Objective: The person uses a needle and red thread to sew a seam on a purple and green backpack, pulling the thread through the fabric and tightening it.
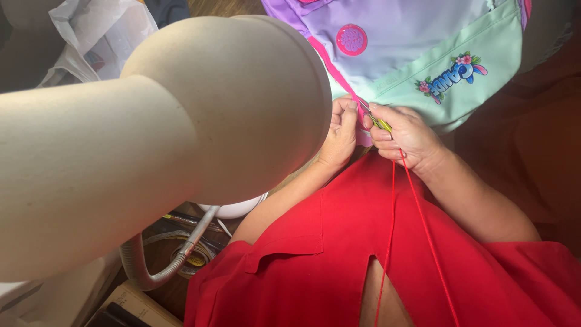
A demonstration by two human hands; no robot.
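My left hand (341, 132) pinches the pink trim (336, 71) at the edge of a lilac and mint-green backpack (423, 48). My right hand (404, 136) grips a small yellow-handled tool (376, 118), its metal tip against the same pink edge between both hands. A doubled red thread (417, 206) runs from my right hand down across my red garment (339, 254). The two hands are almost touching.
A large beige lamp shade (200, 103) fills the left half of the view and hides the surface beneath. Its flexible metal neck (175, 257) curves below. A white plastic bag (97, 36) lies at the upper left, and tape rolls (193, 257) and a box (133, 306) sit lower left.
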